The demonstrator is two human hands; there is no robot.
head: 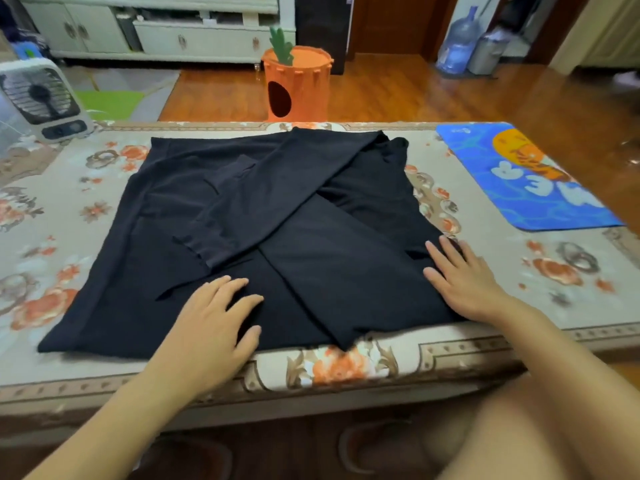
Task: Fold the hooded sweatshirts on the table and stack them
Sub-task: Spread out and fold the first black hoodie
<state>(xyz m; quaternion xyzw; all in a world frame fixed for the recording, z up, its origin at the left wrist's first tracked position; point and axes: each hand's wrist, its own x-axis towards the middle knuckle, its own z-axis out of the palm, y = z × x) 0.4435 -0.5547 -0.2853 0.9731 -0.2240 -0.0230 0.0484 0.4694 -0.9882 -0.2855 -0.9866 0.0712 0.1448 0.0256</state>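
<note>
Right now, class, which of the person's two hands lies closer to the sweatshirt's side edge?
The right hand: it rests flat at the right edge of the black sweatshirt, fingers spread. The left hand presses nearer the middle of the near hem.

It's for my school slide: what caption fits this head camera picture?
Both hands, left and right, press flat on a partly folded black fabric sweatshirt on the floral-covered table.

Light: even indoor brightness, soft and warm.
Glare: pale sheen on the wood floor point(450, 95) beyond the surface point(519, 271).
Shadows: faint, just under the hands on the black garment point(242, 209), whose folds barely show.
Sharpness: soft overall; far cabinets point(156, 32) hazy.
Distortion: the surface edge bows, corners stretch.
</note>
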